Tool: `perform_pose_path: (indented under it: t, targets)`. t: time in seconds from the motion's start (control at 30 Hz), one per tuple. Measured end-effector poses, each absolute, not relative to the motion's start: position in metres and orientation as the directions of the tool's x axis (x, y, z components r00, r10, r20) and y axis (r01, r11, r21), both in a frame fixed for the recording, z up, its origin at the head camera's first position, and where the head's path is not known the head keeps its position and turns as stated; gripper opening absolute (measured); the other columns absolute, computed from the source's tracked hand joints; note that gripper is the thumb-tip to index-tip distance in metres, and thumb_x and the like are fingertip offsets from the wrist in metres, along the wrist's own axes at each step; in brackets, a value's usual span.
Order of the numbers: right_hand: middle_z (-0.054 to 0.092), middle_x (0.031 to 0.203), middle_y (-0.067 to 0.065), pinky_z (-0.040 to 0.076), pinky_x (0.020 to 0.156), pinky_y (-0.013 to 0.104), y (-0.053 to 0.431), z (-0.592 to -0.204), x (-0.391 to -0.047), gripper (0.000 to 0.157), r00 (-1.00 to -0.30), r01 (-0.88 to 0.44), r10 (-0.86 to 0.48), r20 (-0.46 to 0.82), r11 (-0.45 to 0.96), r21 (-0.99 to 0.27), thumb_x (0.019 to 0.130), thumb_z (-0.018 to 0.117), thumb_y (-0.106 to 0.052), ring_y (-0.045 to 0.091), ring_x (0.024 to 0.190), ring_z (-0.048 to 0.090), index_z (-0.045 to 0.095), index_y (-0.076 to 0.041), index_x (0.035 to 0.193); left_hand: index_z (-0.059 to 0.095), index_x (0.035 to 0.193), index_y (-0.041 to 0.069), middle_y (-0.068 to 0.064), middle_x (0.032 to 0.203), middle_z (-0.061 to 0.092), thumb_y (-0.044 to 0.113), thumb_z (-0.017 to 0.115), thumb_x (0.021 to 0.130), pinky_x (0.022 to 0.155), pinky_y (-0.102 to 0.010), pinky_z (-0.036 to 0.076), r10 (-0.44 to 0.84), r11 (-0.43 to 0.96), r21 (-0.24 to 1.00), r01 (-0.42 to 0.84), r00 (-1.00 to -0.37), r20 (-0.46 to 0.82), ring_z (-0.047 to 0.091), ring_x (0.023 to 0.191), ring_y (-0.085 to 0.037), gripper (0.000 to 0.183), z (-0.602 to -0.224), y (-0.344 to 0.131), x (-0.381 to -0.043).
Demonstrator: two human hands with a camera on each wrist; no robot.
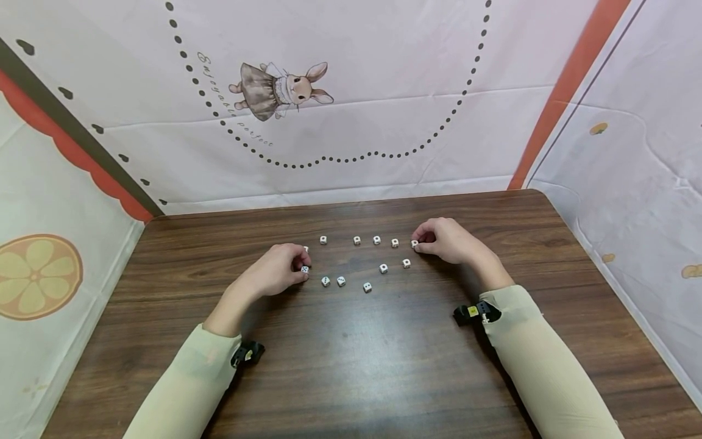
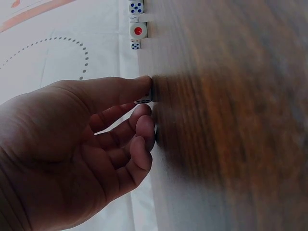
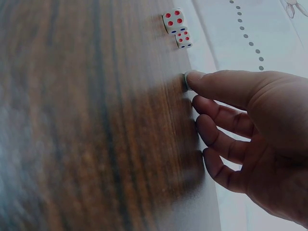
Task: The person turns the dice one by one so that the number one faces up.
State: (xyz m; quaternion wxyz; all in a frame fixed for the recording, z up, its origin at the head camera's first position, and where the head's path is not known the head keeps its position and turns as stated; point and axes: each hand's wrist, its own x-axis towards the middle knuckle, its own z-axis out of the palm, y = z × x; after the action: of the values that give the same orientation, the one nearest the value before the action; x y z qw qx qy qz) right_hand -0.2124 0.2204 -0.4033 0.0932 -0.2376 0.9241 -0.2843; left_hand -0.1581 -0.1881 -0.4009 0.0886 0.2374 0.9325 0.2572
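Left hand (image 1: pixel 280 268), half-curled, pinches one die (image 1: pixel 304 270); right hand (image 1: pixel 448 239) another die (image 1: pixel 414 244)

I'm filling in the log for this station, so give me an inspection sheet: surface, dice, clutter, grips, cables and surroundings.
Surface: brown wood-grain table, with a soft glare near its middle.
Dice: at least twelve small white dice, loosely spread in the far half; one beside the left fingers is partly hidden.
Clutter: nothing seen.
Grips: left grip pinches a die; right grip pinches the far row's rightmost die.
Cables: nothing seen.
Surroundings: pale printed cloth behind and at both sides, with a rabbit on the back part; a black device at each sleeve.
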Motion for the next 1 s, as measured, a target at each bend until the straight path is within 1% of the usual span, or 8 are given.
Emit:
perform_pose_path:
  t: [0.2, 0.37, 0.57, 0.67, 1.0]
  targets:
    - [0.073, 0.094, 0.0, 0.051, 0.084, 0.042, 0.2204, -0.4038, -0.2126, 0.009, -0.869, -0.39, -0.493, -0.032, 0.724, -0.57, 0.096, 0.08, -0.012, 0.019, 0.089, 0.065, 0.078, -0.009, 0.104, 0.069, 0.091, 0.011, 0.003, 0.083, 0.063, 0.004, 0.083, 0.087, 0.078, -0.037, 0.049, 0.484, 0.756, 0.526, 0.39, -0.873, -0.049, 0.062, 0.081, -0.02, 0.016, -0.4003, -0.1866, -0.158]
    - [0.073, 0.094, 0.0, 0.051, 0.084, 0.042, 0.22, -0.403, -0.2122, 0.009, -0.871, -0.385, -0.491, -0.036, 0.725, -0.571, 0.096, 0.08, -0.012, 0.019, 0.089, 0.065, 0.078, -0.009, 0.104, 0.069, 0.09, 0.011, 0.002, 0.082, 0.062, 0.004, 0.083, 0.086, 0.076, -0.036, 0.048, 0.494, 0.746, 0.525, 0.408, -0.869, -0.026, 0.061, 0.08, -0.02, 0.016, -0.4004, -0.1862, -0.1574]
    - [0.073, 0.093, -0.001, 0.051, 0.083, 0.042, 0.2198, -0.4035, -0.2124, 0.009, -0.869, -0.387, -0.494, -0.036, 0.723, -0.572, 0.095, 0.08, -0.012, 0.019, 0.088, 0.065, 0.078, -0.009, 0.104, 0.07, 0.092, 0.012, 0.004, 0.08, 0.062, 0.004, 0.08, 0.089, 0.074, -0.035, 0.047, 0.477, 0.751, 0.54, 0.38, -0.878, -0.046, 0.058, 0.076, -0.014, 0.014, -0.4008, -0.188, -0.1551]
    - [0.073, 0.093, -0.001, 0.051, 0.083, 0.041, 0.2192, -0.4031, -0.2122, 0.009, -0.868, -0.388, -0.495, -0.035, 0.722, -0.573, 0.095, 0.08, -0.012, 0.019, 0.088, 0.065, 0.078, -0.009, 0.103, 0.07, 0.094, 0.011, 0.004, 0.08, 0.063, 0.004, 0.079, 0.09, 0.074, -0.035, 0.048, 0.47, 0.751, 0.549, 0.368, -0.881, -0.052, 0.058, 0.075, -0.012, 0.013, -0.4002, -0.1896, -0.1538]
    - [0.074, 0.095, 0.0, 0.05, 0.081, 0.04, 0.2193, -0.4024, -0.2125, 0.008, -0.872, -0.381, -0.488, -0.046, 0.733, -0.563, 0.096, 0.079, -0.012, 0.02, 0.088, 0.063, 0.079, -0.01, 0.104, 0.068, 0.098, 0.008, 0.002, 0.082, 0.064, 0.003, 0.079, 0.091, 0.075, -0.035, 0.049, 0.457, 0.752, 0.558, 0.352, -0.888, -0.056, 0.059, 0.077, -0.014, 0.013, -0.3975, -0.192, -0.153]
